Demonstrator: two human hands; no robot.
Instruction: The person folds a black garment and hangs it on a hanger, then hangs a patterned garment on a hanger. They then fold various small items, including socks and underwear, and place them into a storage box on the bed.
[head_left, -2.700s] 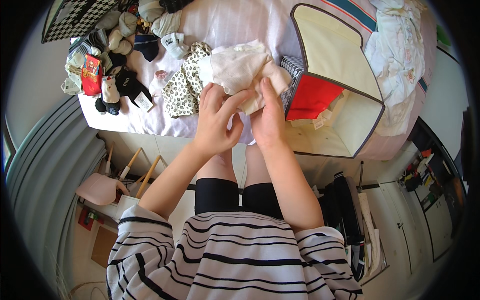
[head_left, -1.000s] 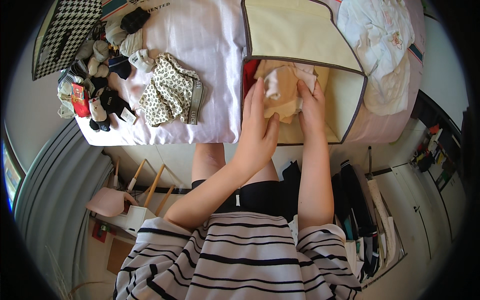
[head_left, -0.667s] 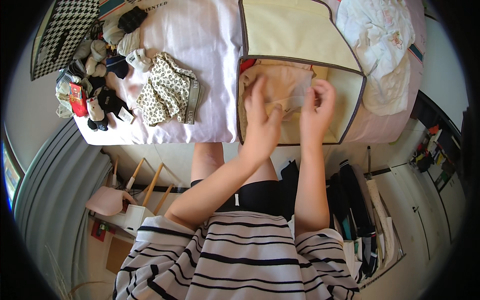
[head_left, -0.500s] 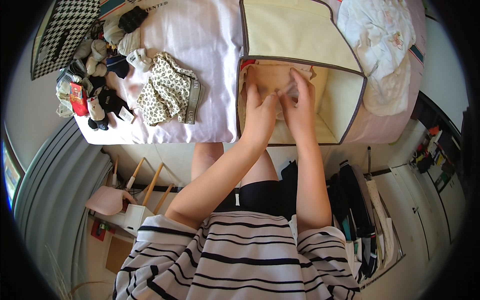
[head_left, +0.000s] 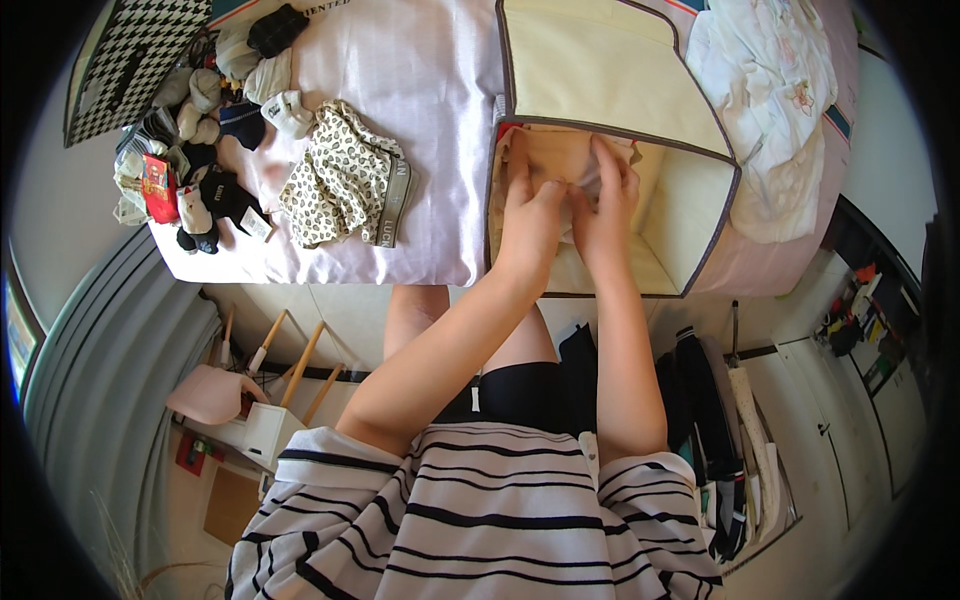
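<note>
Both hands reach into an open cream fabric storage box point(head_left: 690, 210) with dark brown piping. In it is a folded pale pinkish-beige cloth point(head_left: 562, 155); its exact kind I cannot make out. My left hand point(head_left: 533, 205) grips the cloth's left side, fingers pointing away and thumb inward. On the right side my right hand point(head_left: 606, 205) holds it likewise, the two thumbs nearly meeting. Something red point(head_left: 510, 130) shows at the box's back left corner. Left of the box, a leopard-print garment point(head_left: 340, 180) with a grey waistband lies on the bed.
The box stands at the near edge of a bed with a shiny pale pink sheet point(head_left: 440, 120). Several rolled socks point(head_left: 205, 130) are heaped at the left, beside a houndstooth box point(head_left: 135, 65). White crumpled clothing point(head_left: 765, 110) lies to the right. The box's lid point(head_left: 610, 70) stands folded back.
The view has shifted a little, so the bed and box sit slightly farther right. My hands stay on the cloth in the box, with little visible movement.
</note>
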